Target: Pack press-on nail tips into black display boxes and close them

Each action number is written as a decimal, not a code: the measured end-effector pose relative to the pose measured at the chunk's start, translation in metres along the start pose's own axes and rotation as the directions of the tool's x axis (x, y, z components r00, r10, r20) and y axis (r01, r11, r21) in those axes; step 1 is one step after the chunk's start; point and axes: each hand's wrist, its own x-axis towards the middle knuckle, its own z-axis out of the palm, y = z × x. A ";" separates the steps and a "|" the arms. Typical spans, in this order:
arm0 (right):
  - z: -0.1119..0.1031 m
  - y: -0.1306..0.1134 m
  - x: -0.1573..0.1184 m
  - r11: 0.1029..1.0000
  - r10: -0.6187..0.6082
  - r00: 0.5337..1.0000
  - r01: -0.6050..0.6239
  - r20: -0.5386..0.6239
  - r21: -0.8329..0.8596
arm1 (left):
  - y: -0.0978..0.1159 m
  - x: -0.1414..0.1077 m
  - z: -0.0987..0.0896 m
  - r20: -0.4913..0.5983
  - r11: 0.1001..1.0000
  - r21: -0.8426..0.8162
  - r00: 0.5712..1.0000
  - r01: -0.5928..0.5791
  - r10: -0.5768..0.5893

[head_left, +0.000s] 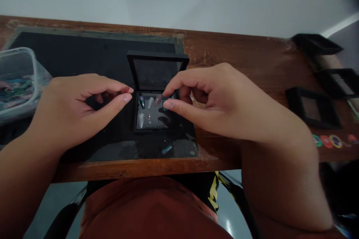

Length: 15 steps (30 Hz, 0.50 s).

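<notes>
A small black display case (135,110) stands with its lid (157,74) raised. Inside lie several press-on nails: a dark blue one with a star (141,101), a pale one (150,102), a mauve one (158,99) and a white one (141,120). Small gems (149,118) lie beside the white one. My right hand (207,101) reaches over the case, thumb and index finger closed around a teal press-on nail (164,105), partly hidden by the thumb. Left of the case, my left hand (92,108) is pinched; a reddish bit shows at its fingertips, too small to name.
Another teal press-on nail (166,149) lies on the black mat (112,145) near the table's front edge. A clear plastic tub (35,71) of colourful pieces stands left. Black frames (331,108) and coloured round pieces (326,141) are at right. A wall (168,0) rises behind.
</notes>
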 end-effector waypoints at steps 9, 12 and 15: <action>0.006 0.013 0.002 0.993 -0.103 0.987 0.109 -0.122 0.041 | 0.003 0.002 0.007 -0.066 0.998 -0.048 0.997 0.033 -0.036; 0.007 0.020 0.005 0.978 -0.186 0.969 0.198 -0.161 0.063 | 0.000 0.004 0.009 -0.064 0.997 -0.062 0.997 0.046 -0.050; 0.011 0.024 0.011 0.959 -0.221 0.949 0.253 -0.225 0.129 | -0.001 0.005 0.009 -0.057 0.996 -0.072 0.997 0.046 -0.050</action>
